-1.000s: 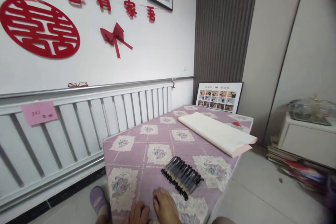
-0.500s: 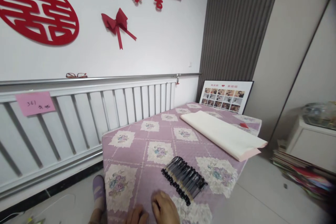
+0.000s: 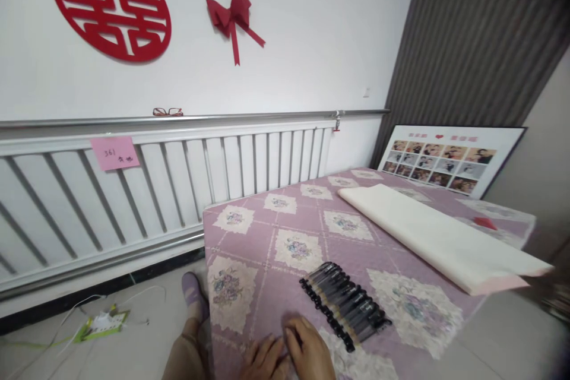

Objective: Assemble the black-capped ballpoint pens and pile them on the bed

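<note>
- Black gel pens (image 3: 346,305): laid in a row on the cloth-covered counter (image 3: 263,297).
- Left hand (image 3: 263,361), right hand (image 3: 312,349): near left of pens; each grip relaxed, apart.

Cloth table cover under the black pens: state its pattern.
The mauve cloth table cover has whitish patches of purple and blue flowers, in the head view.

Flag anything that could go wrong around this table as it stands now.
1. The row of black-capped pens lies close beside the right hand, with no band visible; a sideways brush might scatter it.
2. The folded cream sheet appears to overhang the table edge; a snag could drag it off.
3. The glasses perch on the narrow pipe; a bump might drop them.
</note>
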